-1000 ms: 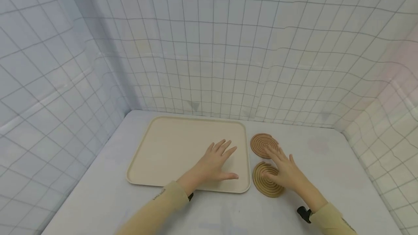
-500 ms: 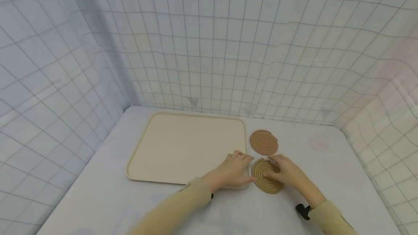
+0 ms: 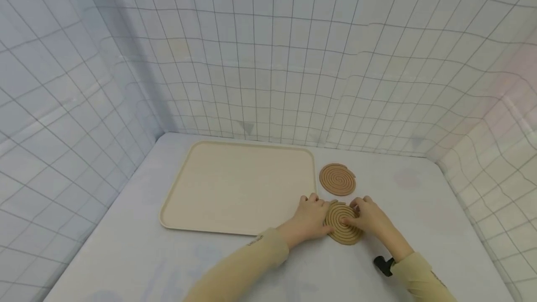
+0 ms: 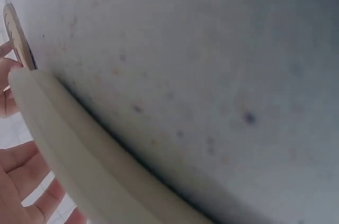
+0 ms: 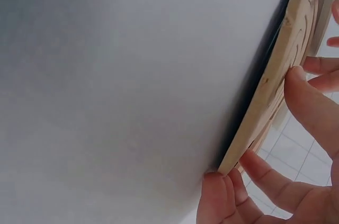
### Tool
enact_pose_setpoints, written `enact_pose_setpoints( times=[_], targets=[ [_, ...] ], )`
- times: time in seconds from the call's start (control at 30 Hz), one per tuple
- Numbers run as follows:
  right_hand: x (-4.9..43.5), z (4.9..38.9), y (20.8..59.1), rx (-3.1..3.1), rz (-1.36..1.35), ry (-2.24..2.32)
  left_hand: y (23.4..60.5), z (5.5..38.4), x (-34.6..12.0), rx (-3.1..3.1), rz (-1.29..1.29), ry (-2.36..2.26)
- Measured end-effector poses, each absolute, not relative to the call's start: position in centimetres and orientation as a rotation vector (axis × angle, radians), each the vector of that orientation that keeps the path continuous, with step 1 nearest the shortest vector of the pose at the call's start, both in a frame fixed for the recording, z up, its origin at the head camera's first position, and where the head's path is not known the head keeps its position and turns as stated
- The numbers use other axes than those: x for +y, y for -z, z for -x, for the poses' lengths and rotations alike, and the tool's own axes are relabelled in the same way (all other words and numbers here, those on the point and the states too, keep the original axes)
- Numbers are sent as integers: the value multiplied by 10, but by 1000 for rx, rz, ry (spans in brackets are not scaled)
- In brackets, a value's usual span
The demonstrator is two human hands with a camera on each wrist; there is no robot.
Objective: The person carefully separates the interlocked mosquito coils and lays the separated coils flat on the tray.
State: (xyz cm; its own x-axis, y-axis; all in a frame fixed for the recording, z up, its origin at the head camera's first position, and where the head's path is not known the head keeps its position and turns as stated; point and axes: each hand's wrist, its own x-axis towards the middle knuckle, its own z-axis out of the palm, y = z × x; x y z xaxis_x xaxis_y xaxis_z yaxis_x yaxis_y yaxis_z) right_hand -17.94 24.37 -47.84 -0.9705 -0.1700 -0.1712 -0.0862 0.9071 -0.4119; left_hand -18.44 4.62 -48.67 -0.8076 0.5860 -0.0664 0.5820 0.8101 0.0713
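Note:
A tan spiral-cut wooden trivet [image 3: 345, 231] lies at the right of the tray, with both hands on it. My right hand [image 3: 373, 220] grips its right side; in the right wrist view the thumb [image 5: 310, 105] presses the grooved top while fingertips [image 5: 216, 192] curl at its edge. At the opposite side, my left hand [image 3: 309, 218] holds the left edge, its thumb below and bent fingers above. In the left wrist view the trivet [image 4: 20, 38] shows edge-on beyond the tray's rim. A second, redder spiral trivet [image 3: 337, 179] lies flat just behind, untouched.
A cream rectangular tray [image 3: 243, 185] lies on the white table [image 3: 142, 255], its right part under the left hand. Grid-patterned white walls [image 3: 268, 59] enclose the table at the back and both sides. A black wrist mount [image 3: 382, 265] sits under the right cuff.
My left hand has moved right from above the tray to the nearer trivet's left edge. The right hand has drawn in from spread fingers over both trivets to a grip on the nearer one.

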Motion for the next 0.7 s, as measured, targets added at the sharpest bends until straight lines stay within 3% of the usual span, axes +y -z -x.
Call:
enact_pose_setpoints(
  times=[0.3, 0.7],
  targets=[
    [240, 180, 479, 2802, 102, 685, 485, 179, 53, 2902, -968, 19],
    [243, 178, 477, 2731, 36, 839, 490, 180, 54, 2891, -977, -196]
  ],
)
